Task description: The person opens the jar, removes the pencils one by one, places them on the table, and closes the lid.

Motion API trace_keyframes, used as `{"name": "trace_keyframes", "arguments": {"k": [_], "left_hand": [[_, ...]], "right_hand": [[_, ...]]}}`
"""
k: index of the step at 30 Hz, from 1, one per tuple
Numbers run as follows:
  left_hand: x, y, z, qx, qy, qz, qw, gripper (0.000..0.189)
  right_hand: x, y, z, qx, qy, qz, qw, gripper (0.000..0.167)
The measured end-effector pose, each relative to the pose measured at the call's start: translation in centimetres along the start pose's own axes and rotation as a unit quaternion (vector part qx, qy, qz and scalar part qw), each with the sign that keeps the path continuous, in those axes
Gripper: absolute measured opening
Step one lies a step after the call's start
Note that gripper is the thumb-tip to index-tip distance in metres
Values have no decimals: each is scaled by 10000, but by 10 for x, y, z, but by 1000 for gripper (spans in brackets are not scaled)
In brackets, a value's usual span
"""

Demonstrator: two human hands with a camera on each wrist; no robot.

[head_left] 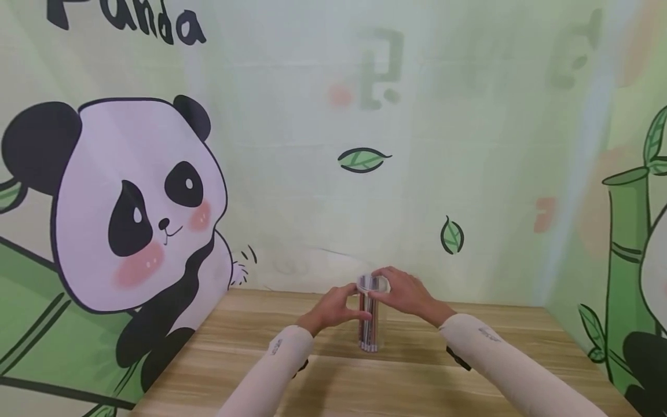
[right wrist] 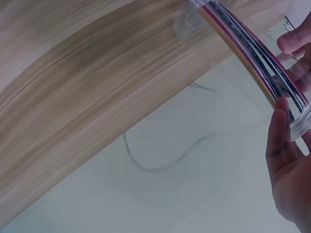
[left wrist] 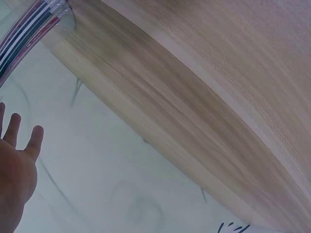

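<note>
Clear tube with pencils, held between two hands at a wooden bench. The tube (head_left: 367,282) stood upright on the bench (head_left: 245,324), near its far edge and somewhat closer to the far left corner than to the far right one. Slender pencils (right wrist: 245,46) ran lengthwise inside it, among them orange, red and dark ones, visible through the wall. The left hand (head_left: 332,307) gripped the tube from the left, its thumb across the front and its fingers higher up at the side. The right hand (head_left: 411,294) was clamped about the upper end from the right, thumb low and fingers arched over the top; whether the clear part beneath these fingers was separate from the tube could not be told. The hands were close to each other, with the tube between them. Both forearms, in pale sleeves (head_left: 510,362), reached in over the near part of the bench. Behind the far edge hung a pale green backdrop (head_left: 292,202), printed with a large panda (head_left: 140,208) at left and a bamboo stem (head_left: 627,278) at right.
</note>
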State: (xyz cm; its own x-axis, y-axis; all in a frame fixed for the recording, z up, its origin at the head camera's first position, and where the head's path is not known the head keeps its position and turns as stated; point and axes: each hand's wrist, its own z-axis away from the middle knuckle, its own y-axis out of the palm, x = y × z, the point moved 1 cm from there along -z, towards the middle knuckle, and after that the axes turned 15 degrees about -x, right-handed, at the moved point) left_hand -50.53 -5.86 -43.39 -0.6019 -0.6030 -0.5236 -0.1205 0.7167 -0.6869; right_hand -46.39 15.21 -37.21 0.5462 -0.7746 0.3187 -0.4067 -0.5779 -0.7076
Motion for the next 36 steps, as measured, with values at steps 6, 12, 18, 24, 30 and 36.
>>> {"name": "trace_keyframes", "arguments": {"k": [6,12,18,24,30,36], "left_hand": [[0,2,-2,22,-86,11,10000,82],[-1,2,0,42,-173,29,9998,81],[0,2,0,27,0,2,10000,81],[1,1,0,50,31,57,10000,81],[1,1,2,62,-83,50,9999,82],[0,2,0,49,-109,-52,9999,81]], "right_hand": [[1,2,-2,-53,225,205,9995,63],[2,5,-3,-273,514,514,9970,70],[1,1,-3,-63,329,-56,9994,60],[0,-2,-1,298,116,-422,9986,51],[1,0,-1,263,182,-360,9988,56],[-2,2,-2,-99,477,153,9987,80]]}}
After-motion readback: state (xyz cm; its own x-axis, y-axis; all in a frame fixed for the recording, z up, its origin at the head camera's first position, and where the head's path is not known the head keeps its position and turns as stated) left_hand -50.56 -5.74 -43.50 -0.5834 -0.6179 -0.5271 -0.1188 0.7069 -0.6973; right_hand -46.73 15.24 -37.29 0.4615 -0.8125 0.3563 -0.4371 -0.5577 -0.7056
